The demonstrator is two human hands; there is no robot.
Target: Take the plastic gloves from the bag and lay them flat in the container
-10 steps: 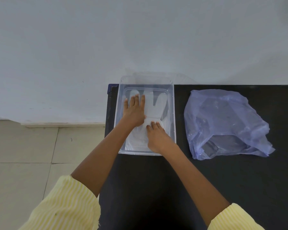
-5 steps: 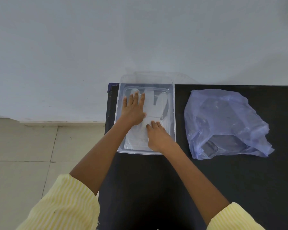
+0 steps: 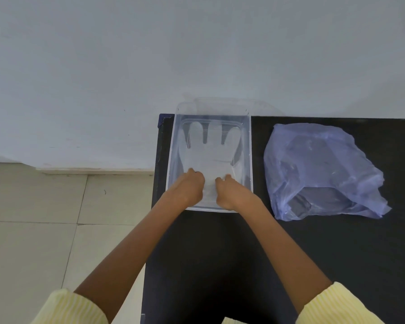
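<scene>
A clear plastic glove point(image 3: 211, 149) lies flat in the clear container point(image 3: 248, 146), its fingers spread toward the wall. My left hand point(image 3: 189, 188) and my right hand point(image 3: 232, 193) sit side by side at the container's near end. Their fingers are curled down on the glove's cuff, which they partly hide. The pale purple plastic bag point(image 3: 320, 169) lies crumpled to the right of the container, with neither hand touching it. Whatever the bag holds is too faint to make out.
Container and bag rest on a black table point(image 3: 313, 265) pushed against a white wall. The container sits close to the table's left edge point(image 3: 158, 174), with tiled floor point(image 3: 45, 230) below on the left.
My left hand has drawn back from the glove's palm to its cuff, uncovering the glove's fingers. Both hands have gone from flat to curled at the near end.
</scene>
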